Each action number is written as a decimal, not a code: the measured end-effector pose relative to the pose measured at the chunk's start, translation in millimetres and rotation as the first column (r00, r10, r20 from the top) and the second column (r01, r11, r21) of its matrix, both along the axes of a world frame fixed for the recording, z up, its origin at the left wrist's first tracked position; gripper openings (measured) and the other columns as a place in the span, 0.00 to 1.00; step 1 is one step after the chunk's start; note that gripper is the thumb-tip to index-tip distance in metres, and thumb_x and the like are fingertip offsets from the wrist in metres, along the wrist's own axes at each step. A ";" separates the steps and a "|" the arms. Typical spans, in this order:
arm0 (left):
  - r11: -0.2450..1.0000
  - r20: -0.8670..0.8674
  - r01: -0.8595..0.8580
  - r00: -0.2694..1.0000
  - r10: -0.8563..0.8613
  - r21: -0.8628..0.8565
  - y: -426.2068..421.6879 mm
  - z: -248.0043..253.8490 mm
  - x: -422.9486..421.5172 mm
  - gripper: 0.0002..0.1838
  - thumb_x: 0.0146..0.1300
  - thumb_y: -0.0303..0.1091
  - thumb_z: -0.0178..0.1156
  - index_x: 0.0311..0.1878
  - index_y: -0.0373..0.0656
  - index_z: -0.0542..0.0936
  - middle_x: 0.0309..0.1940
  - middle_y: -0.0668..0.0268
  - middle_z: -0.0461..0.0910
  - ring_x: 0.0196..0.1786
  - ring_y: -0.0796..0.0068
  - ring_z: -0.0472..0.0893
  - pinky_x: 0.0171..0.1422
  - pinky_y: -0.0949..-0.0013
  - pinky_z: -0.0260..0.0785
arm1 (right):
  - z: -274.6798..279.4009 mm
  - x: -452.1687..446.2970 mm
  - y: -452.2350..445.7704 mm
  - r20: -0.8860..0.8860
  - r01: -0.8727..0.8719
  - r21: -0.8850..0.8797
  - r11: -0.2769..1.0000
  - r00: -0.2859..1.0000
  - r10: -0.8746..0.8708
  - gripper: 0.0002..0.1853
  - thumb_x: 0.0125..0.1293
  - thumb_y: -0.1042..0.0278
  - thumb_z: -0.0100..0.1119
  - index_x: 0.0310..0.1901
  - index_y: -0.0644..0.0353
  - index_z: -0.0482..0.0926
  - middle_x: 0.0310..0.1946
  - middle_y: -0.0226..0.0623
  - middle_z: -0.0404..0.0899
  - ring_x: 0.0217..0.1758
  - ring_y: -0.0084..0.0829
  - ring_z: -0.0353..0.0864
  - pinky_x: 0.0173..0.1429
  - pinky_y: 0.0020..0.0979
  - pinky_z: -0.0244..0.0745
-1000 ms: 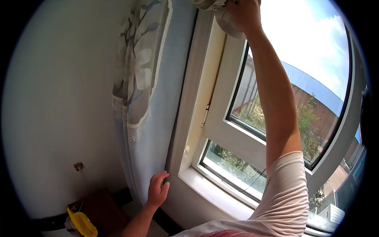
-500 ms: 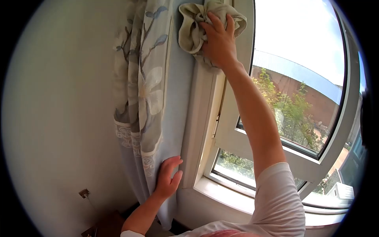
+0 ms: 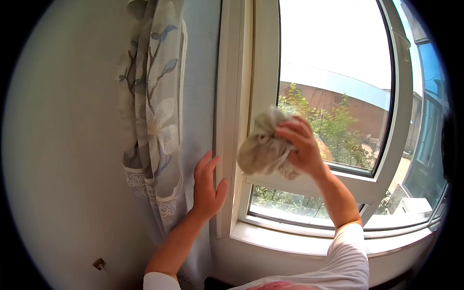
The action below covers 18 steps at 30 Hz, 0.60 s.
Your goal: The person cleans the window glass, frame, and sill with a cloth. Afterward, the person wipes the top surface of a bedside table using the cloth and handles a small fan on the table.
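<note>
A crumpled beige cloth is bunched in my right hand, in front of the lower left corner of the window sash. The cloth is slightly blurred, and whether it touches the frame I cannot tell. My left hand is raised with its fingers apart and nothing in it. It is beside the curtain, which is printed with grey-blue leaves and a pale flower, and close to the left window jamb.
Below the sash runs a white windowsill. A small wall socket sits low on the left wall. Through the glass show green shrubs and a brown wall. A further glazed panel stands at the right.
My right hand has come down from the top of the frame with the cloth. My left hand has risen a little and its fingers now point upward. The view has shifted to the right.
</note>
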<state>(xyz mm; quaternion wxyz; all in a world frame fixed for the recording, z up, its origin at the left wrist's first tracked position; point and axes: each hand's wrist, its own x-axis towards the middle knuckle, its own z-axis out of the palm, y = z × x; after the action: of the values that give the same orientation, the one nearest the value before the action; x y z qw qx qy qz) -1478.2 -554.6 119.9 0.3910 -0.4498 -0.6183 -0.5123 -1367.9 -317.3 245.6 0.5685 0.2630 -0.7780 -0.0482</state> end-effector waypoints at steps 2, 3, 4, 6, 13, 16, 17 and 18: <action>0.986 -0.230 -0.156 0.959 0.165 0.055 27.2 31.9 -8.9 0.30 0.56 0.29 0.56 0.63 0.34 0.64 0.66 0.43 0.58 0.69 0.43 0.59 0.71 0.47 0.49 | 76.6 -7.7 12.6 -0.249 0.041 0.009 0.999 0.968 -0.037 0.23 0.50 0.76 0.57 0.51 0.54 0.79 0.54 0.36 0.75 0.64 0.47 0.66 0.68 0.44 0.65; 0.986 -0.233 -0.149 0.959 0.161 0.068 38.7 40.1 -15.9 0.30 0.56 0.29 0.56 0.63 0.34 0.64 0.66 0.43 0.58 0.69 0.43 0.59 0.71 0.47 0.49 | 111.2 -14.7 11.5 -0.325 0.001 -0.046 0.999 0.946 -0.016 0.23 0.50 0.77 0.54 0.51 0.54 0.80 0.55 0.37 0.75 0.63 0.47 0.66 0.67 0.44 0.65; 0.978 -0.269 -0.189 0.941 0.205 0.084 49.9 47.7 -25.7 0.30 0.57 0.29 0.55 0.65 0.34 0.62 0.67 0.43 0.56 0.70 0.43 0.57 0.72 0.47 0.48 | 145.7 -16.8 6.8 -0.404 0.024 -0.003 1.000 0.914 -0.023 0.23 0.51 0.77 0.53 0.51 0.53 0.80 0.55 0.38 0.75 0.63 0.47 0.66 0.67 0.44 0.65; 0.957 -0.297 -0.276 0.910 0.289 0.088 66.9 56.0 -39.3 0.31 0.62 0.33 0.52 0.67 0.32 0.59 0.69 0.42 0.54 0.71 0.42 0.54 0.73 0.46 0.46 | 205.8 -26.4 -2.5 -0.550 0.092 0.054 0.994 0.834 -0.047 0.23 0.51 0.78 0.53 0.52 0.54 0.79 0.56 0.39 0.73 0.62 0.48 0.66 0.65 0.44 0.64; 0.929 -0.307 -0.370 0.882 0.358 0.021 71.7 51.2 -52.6 0.31 0.66 0.38 0.47 0.67 0.27 0.58 0.68 0.39 0.56 0.71 0.38 0.53 0.73 0.44 0.45 | 333.2 -133.8 -12.0 -0.479 0.293 -0.121 0.948 0.819 -0.314 0.25 0.52 0.73 0.57 0.56 0.54 0.74 0.64 0.45 0.64 0.70 0.50 0.56 0.74 0.52 0.47; 0.938 -0.332 -0.345 0.881 0.337 0.036 70.6 51.6 -56.2 0.29 0.67 0.37 0.46 0.66 0.27 0.60 0.68 0.39 0.56 0.72 0.38 0.53 0.73 0.44 0.45 | 298.7 -158.6 -13.1 -0.492 0.420 -0.138 0.897 0.757 -0.430 0.28 0.51 0.75 0.56 0.58 0.56 0.71 0.61 0.45 0.66 0.68 0.49 0.58 0.73 0.52 0.49; 0.944 -0.359 -0.321 0.874 0.328 0.081 71.2 51.7 -58.1 0.29 0.69 0.39 0.43 0.66 0.28 0.60 0.68 0.40 0.56 0.72 0.39 0.53 0.74 0.45 0.45 | 280.6 -152.5 -17.1 -0.547 0.468 -0.130 0.874 0.702 -0.457 0.29 0.52 0.75 0.56 0.60 0.58 0.68 0.60 0.45 0.67 0.68 0.49 0.59 0.72 0.52 0.50; 0.947 -0.382 -0.294 0.866 0.322 0.130 72.5 51.8 -60.4 0.29 0.70 0.41 0.40 0.66 0.28 0.60 0.68 0.41 0.56 0.72 0.40 0.54 0.74 0.46 0.45 | 262.7 -147.4 -19.0 -0.525 0.456 -0.106 0.883 0.729 -0.440 0.30 0.53 0.75 0.55 0.61 0.60 0.66 0.58 0.45 0.68 0.66 0.49 0.60 0.72 0.52 0.50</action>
<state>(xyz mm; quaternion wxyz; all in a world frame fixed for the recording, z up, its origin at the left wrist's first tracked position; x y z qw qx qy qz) -1538.6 -482.1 171.7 0.6002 -0.4267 -0.5718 -0.3616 -1515.2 -336.3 508.2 0.7294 0.0523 -0.6277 -0.2667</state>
